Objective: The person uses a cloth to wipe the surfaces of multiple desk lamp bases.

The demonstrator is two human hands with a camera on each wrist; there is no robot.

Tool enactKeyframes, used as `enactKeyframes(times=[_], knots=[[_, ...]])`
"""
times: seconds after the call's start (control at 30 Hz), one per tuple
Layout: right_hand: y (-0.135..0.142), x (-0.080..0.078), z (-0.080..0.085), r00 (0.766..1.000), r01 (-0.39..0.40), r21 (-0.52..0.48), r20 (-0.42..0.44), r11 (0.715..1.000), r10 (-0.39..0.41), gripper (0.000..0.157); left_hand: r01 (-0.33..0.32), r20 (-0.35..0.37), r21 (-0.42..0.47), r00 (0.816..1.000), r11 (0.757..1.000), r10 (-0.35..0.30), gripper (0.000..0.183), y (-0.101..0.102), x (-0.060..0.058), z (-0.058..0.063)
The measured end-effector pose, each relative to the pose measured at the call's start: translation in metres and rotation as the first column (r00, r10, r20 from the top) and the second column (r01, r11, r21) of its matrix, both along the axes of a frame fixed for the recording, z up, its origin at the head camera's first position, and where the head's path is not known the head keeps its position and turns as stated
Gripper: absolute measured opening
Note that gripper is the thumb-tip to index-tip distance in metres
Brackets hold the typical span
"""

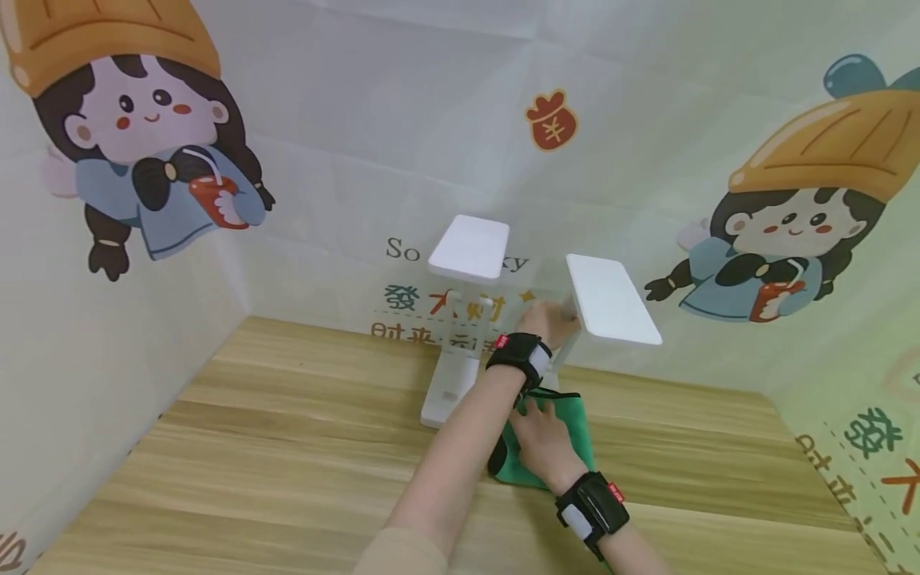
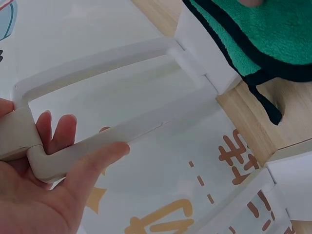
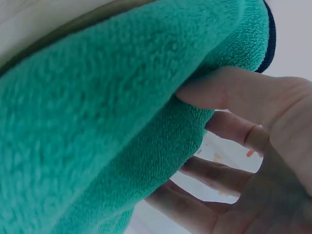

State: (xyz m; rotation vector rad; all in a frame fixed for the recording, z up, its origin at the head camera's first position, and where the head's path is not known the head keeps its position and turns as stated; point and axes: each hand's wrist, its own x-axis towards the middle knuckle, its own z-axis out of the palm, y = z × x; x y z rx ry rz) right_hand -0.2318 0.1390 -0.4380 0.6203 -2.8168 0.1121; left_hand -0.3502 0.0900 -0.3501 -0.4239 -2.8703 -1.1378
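Two white folding phone stands, a left stand (image 1: pixel 469 249) and a right stand (image 1: pixel 614 299), stand at the back of the table. My left hand (image 1: pixel 548 321) grips the upper arm of the right stand near its hinge; in the left wrist view the thumb and fingers wrap the white frame (image 2: pixel 122 124). A green cloth (image 1: pixel 575 423) with dark edging lies around that stand's base, which it mostly hides. With thumb and fingers, my right hand (image 3: pixel 253 136) pinches a fold of the cloth (image 3: pixel 97 107).
The wooden table (image 1: pixel 287 447) meets a printed backdrop (image 1: pixel 345 160) behind and at both sides. The left stand's base (image 1: pixel 440 399) is close to my left forearm. A dark loop (image 2: pixel 265 105) hangs from the cloth's edge.
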Motion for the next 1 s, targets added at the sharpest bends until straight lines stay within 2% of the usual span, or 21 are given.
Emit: enactKeyframes(times=[0.07, 0.17, 0.3, 0.37, 0.47, 0.53, 0.6, 0.67, 0.73, 0.83, 0.93, 1.0], knots=[[0.0016, 0.0002, 0.0007, 0.999, 0.03, -0.004, 0.034, 1.0, -0.03, 0.032, 0.008, 0.016, -0.006, 1.0, 1.0, -0.008, 0.042, -0.0003, -0.0006, 0.001], [0.0069, 0.0013, 0.002, 0.99, 0.121, 0.001, 0.077, 0.993, -0.121, 0.038, 0.024, 0.041, -0.019, 0.999, 1.0, -0.023, 0.043, -0.0011, -0.0019, 0.003], [0.0104, 0.0034, 0.0032, 0.982, 0.18, 0.007, 0.061, 0.984, -0.18, 0.035, 0.031, 0.04, -0.034, 0.999, 0.999, -0.03, 0.041, -0.0019, -0.0041, 0.0031], [0.0084, 0.0037, 0.002, 0.986, 0.167, 0.038, 0.013, 0.985, -0.168, 0.03, 0.029, 0.029, -0.036, 0.999, 0.999, -0.028, 0.04, -0.0021, -0.004, 0.0023], [0.0033, 0.0024, -0.0015, 0.993, 0.108, 0.07, -0.047, 0.992, -0.105, 0.028, 0.025, 0.021, -0.034, 0.999, 0.999, -0.024, 0.04, -0.0022, -0.0029, 0.0015], [0.0017, 0.0007, -0.0036, 0.997, 0.06, 0.072, -0.06, 0.996, -0.055, 0.031, 0.023, 0.028, -0.028, 0.999, 0.999, -0.023, 0.04, -0.0027, -0.0015, 0.0018], [0.0013, -0.0002, -0.004, 0.999, 0.032, 0.047, -0.036, 0.998, -0.03, 0.034, 0.023, 0.041, -0.021, 0.999, 1.0, -0.022, 0.04, -0.0027, -0.0013, 0.0017], [0.002, -0.0001, -0.0032, 0.999, 0.039, 0.036, -0.011, 0.999, -0.038, 0.036, 0.024, 0.054, -0.028, 0.998, 0.999, -0.022, 0.04, -0.0026, -0.0019, 0.0018], [0.0033, 0.0015, -0.0019, 0.996, 0.089, 0.038, 0.012, 0.995, -0.089, 0.036, 0.026, 0.058, -0.038, 0.998, 0.999, -0.024, 0.04, -0.0022, -0.0026, 0.0021], [0.0046, 0.0038, -0.0009, 0.988, 0.155, 0.058, -0.001, 0.986, -0.155, 0.033, 0.033, 0.056, -0.052, 0.998, 0.998, -0.03, 0.041, -0.0016, -0.0035, 0.0021], [0.0036, 0.004, -0.0013, 0.987, 0.155, 0.085, -0.049, 0.984, -0.152, 0.028, 0.033, 0.042, -0.053, 0.999, 0.998, -0.031, 0.041, -0.0013, -0.0034, 0.0017], [0.0019, 0.003, -0.0022, 0.992, 0.117, 0.089, -0.067, 0.989, -0.111, 0.027, 0.032, 0.025, -0.056, 0.999, 0.998, -0.031, 0.042, -0.0013, -0.0029, 0.0016]])
